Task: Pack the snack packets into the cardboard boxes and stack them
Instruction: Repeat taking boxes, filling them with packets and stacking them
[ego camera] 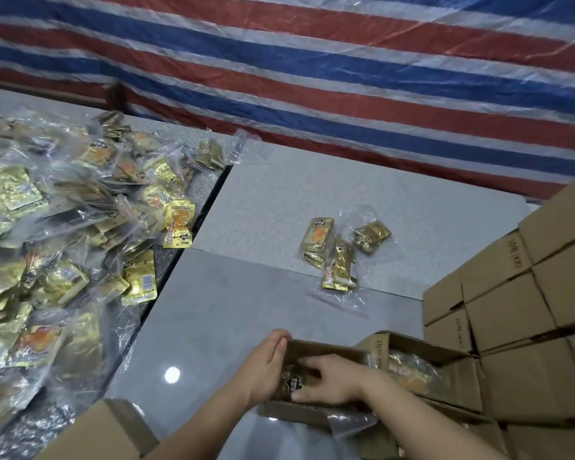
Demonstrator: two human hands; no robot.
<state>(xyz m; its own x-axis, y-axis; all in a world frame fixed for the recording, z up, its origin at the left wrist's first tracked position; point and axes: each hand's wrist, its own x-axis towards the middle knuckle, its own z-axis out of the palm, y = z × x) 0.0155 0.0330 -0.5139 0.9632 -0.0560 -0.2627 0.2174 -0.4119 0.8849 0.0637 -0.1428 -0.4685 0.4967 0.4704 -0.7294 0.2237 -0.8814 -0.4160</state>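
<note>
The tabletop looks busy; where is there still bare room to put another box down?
Bare patches: the grey table between the striped tarp and the small bag of packets, and the stretch in front of the left hand, beside the big packet pile. Crowded: the whole left side under that pile, and the right side by the stacked boxes.

Striped tarp (346, 78) behind grey table (312, 194).
</note>
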